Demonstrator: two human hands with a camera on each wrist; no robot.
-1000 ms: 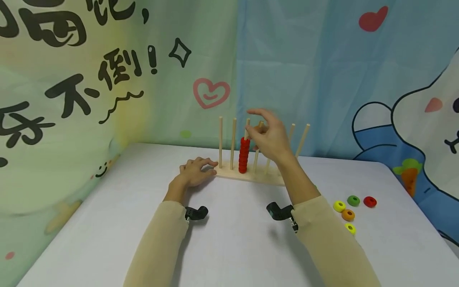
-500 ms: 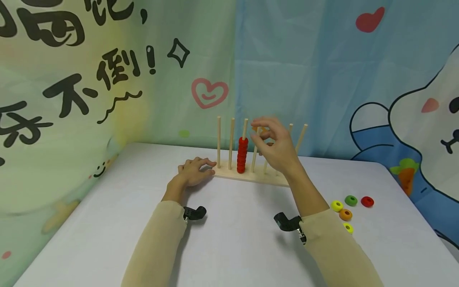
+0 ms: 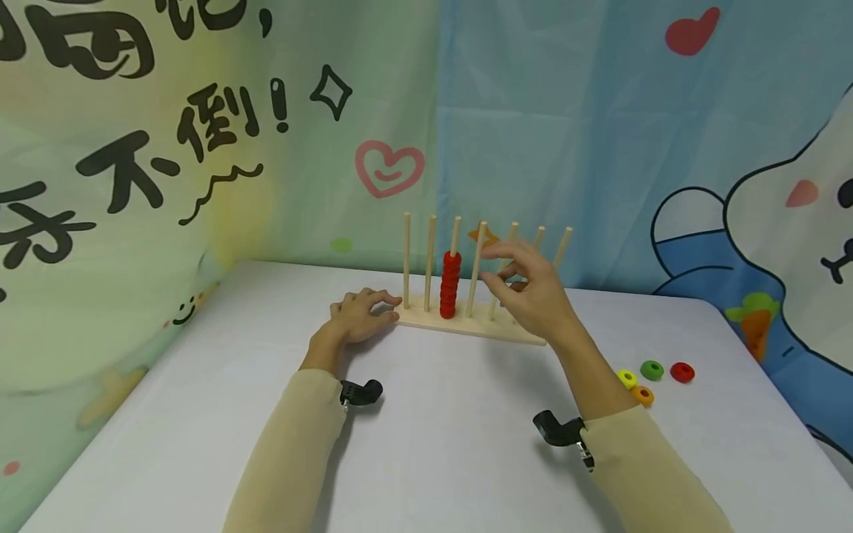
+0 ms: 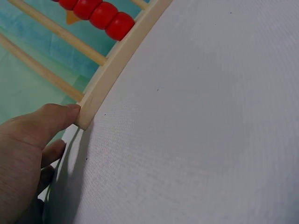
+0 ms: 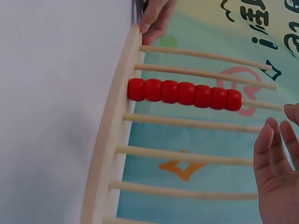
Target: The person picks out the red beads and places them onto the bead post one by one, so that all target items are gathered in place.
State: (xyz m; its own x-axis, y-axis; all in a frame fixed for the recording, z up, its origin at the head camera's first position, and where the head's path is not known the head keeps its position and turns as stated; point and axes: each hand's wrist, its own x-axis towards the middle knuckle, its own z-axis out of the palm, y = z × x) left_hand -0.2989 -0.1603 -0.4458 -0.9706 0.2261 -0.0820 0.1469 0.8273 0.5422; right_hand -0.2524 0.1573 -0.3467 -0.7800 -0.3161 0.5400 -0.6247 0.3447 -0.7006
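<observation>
A wooden peg stand (image 3: 466, 328) with a row of upright pegs sits near the back of the table. Several red beads (image 3: 449, 285) are stacked on its third peg from the left, and bare wood shows above them. My left hand (image 3: 360, 317) holds the left end of the base, the thumb (image 4: 60, 116) pressed on its corner and other fingers partly hidden behind. Raised in front of the pegs to the right of the red stack is my right hand (image 3: 533, 292). Its fingers (image 5: 266, 144) are loosely bent, apart from the thumb, with nothing between them.
Loose beads lie on the white table (image 3: 440, 444) to the right: a green bead (image 3: 651, 370), a red bead (image 3: 683, 372), an orange bead (image 3: 643, 395) and a yellow bead (image 3: 627, 379) partly behind the right forearm. A printed curtain (image 3: 546, 133) hangs behind the table.
My right hand has drawn away from the top of the red-beaded peg, moving right and down. The left hand stays at the end of the base.
</observation>
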